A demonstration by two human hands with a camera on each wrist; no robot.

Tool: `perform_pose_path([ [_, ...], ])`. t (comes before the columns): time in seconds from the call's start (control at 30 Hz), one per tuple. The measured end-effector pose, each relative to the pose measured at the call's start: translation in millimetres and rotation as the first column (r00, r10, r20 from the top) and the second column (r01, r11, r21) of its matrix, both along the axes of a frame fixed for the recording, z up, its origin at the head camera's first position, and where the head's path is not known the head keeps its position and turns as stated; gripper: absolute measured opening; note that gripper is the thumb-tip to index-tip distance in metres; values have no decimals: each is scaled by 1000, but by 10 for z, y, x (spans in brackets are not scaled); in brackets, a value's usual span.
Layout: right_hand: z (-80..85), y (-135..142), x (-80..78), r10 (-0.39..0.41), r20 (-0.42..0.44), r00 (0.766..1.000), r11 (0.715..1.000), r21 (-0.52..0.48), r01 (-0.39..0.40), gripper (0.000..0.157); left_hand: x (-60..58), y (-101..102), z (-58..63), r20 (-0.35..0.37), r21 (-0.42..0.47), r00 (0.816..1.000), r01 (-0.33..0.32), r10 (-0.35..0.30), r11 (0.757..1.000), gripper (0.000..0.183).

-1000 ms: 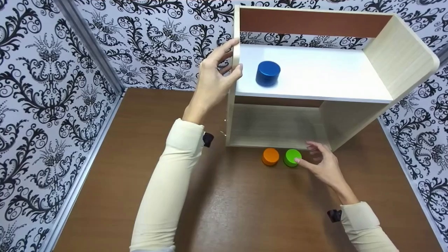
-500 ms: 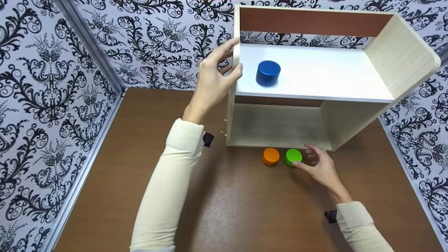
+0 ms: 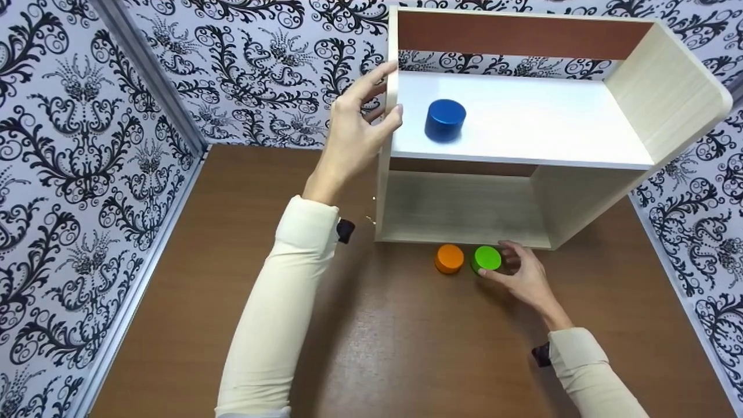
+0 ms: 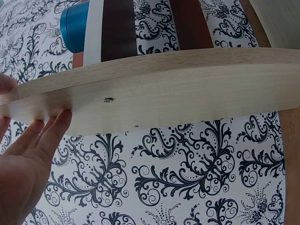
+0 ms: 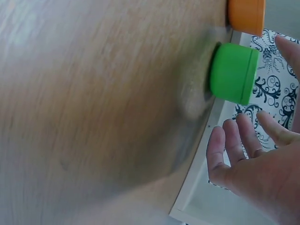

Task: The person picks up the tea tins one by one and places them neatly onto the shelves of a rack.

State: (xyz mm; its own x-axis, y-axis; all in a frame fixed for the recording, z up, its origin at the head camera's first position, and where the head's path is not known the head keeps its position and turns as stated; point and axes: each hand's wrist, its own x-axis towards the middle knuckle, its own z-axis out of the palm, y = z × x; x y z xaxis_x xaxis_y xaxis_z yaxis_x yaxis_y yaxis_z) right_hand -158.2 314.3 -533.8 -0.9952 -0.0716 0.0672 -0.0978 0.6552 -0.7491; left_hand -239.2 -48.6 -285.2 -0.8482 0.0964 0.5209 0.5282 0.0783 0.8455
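My left hand (image 3: 355,130) grips the front edge of the shelf unit's left side panel (image 4: 187,91), with the thumb on one side and the fingers against the outer face. Low on the right, my right hand (image 3: 525,281) is spread beside a round green container (image 3: 486,259). Its thumb lies at the container's near side and its fingers curve past the far side; in the right wrist view a gap shows between the fingertips and the green container (image 5: 233,74). An orange round container (image 3: 449,259) stands just left of the green one, both on the brown table.
On the white upper shelf (image 3: 540,122) stands a blue round container (image 3: 445,120), near the left panel. The lower compartment (image 3: 464,206) opens toward me behind the two containers. Patterned walls (image 3: 261,69) enclose the brown tabletop (image 3: 395,337) at the back and sides.
My right hand has moved a little left, bringing thumb and fingers closer around the green container. The left hand keeps its grip on the panel, and the containers have stayed in place.
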Motion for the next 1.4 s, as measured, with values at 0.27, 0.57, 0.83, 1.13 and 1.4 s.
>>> perform_pose_path([
  [0.27,-74,-23,-34,0,37,999,1000,16,-1,81,-1,0,-2,4,-2,1000,3,-3,1000,57],
  [0.57,-115,-29,-64,20,71,997,999,45,-24,85,-7,8,-11,-7,10,1000,-5,6,1000,55],
  [0.83,-133,-52,-94,25,75,997,998,63,-30,85,-11,5,-9,-8,-6,1000,-14,14,1000,56],
  [1.13,-144,-69,-117,31,69,997,998,61,-35,84,-13,5,-8,-9,-2,1000,-8,8,1000,56],
  [1.4,-159,-82,-146,40,66,997,995,86,-46,83,-13,3,-12,-5,4,1000,-5,5,1000,56],
])
